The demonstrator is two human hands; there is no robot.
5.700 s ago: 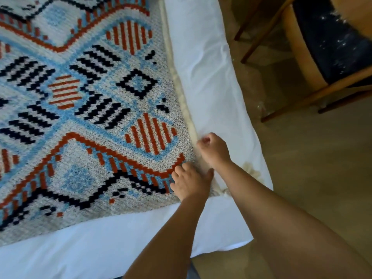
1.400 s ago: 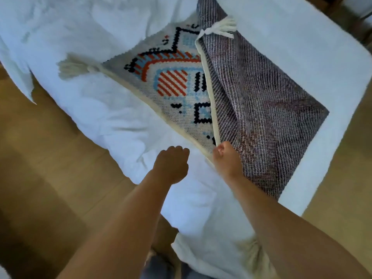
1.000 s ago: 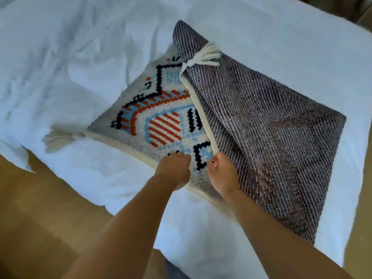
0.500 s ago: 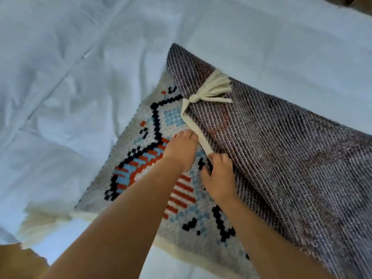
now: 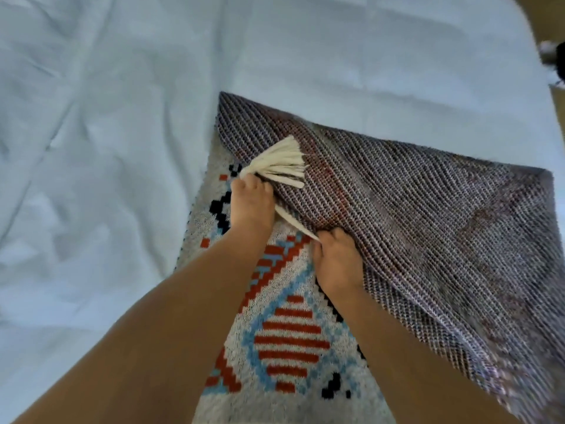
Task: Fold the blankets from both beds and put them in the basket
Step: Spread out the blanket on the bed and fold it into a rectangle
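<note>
A woven blanket lies partly folded on the white bed sheet. Its grey-purple underside is turned over on the right, and its patterned face with red, blue and black shapes shows below my arms. My left hand grips the folded-over corner at the base of the cream tassel. My right hand pinches the cream edge of the turned-over layer a little nearer to me. The basket is out of view.
The wrinkled white sheet spreads to the left and behind the blanket. At the far right, the bed's edge meets a strip of brown floor, where a small dark object sits.
My left hand has slid up the blanket's edge to the tassel corner and taken hold of it. My right hand stays on the cream edge. The camera has moved closer over the bed.
</note>
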